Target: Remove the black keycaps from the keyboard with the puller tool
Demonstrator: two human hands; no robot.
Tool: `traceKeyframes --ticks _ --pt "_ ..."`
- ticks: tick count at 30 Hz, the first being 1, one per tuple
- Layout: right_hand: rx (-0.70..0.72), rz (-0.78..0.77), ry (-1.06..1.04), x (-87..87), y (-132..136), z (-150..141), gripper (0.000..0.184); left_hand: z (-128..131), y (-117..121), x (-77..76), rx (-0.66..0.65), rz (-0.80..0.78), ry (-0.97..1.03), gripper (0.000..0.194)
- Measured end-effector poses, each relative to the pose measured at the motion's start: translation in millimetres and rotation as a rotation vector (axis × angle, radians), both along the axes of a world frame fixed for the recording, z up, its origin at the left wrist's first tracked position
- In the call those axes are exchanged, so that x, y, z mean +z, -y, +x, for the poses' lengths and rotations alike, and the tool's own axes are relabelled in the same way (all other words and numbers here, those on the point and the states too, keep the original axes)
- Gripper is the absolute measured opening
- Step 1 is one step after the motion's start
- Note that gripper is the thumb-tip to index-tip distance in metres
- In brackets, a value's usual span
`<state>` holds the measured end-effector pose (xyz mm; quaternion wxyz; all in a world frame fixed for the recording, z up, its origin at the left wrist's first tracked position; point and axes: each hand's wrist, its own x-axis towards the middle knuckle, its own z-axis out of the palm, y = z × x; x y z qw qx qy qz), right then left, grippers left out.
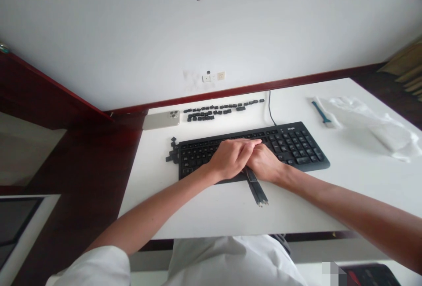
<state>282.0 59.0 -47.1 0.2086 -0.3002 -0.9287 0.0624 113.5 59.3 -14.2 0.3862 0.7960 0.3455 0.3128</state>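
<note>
A black keyboard [296,145] lies on the white table, some of its keys hidden under my hands. Over its middle, my left hand [231,158] rests against my right hand [266,163], its fingers pressed together. My right hand is closed around a dark flat tool [257,191] with small metal pieces at its near end; the tool's other end is hidden. What my left fingers hold, if anything, is covered. Several loose keycaps [201,113] lie in rows behind the keyboard. More small black keycaps [173,154] are heaped by its left edge.
A phone [161,120] lies at the table's back left. On the right are a teal-handled brush [321,112] and a white plastic bag [379,123]. The keyboard's cable [271,108] runs towards the wall, which has sockets [213,77].
</note>
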Motion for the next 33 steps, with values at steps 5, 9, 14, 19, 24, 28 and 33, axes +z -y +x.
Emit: traceKeyframes --ticks 5,9,14,19,24,28,33 --pt "0.029 0.004 -0.126 13.8 2 -2 0.033 -17 -20 27.5 0.031 -0.058 0.097 0.050" --pt "0.030 0.013 -0.143 22.3 3 -1 0.036 -43 -47 45.7 0.130 -0.013 0.174 0.044" --pt "0.012 -0.148 -0.230 26.2 -2 4 0.035 -63 -66 47.8 0.070 -0.038 -0.017 0.029" --pt "-0.272 -0.315 -0.400 32.6 -15 20 0.039 -66 -60 42.2 -0.123 0.020 -0.357 0.017" --pt "-0.432 -0.326 -0.442 35.0 -26 32 0.046 -60 -52 38.2 -0.196 0.047 -0.500 0.016" --pt "-0.446 -0.325 -0.456 33.0 -26 32 0.046 -52 -48 32.4 -0.188 0.044 -0.521 0.010" --pt "-0.377 -0.366 -0.429 31.3 -25 30 0.044 -48 -46 33.2 -0.177 0.087 -0.531 0.010"
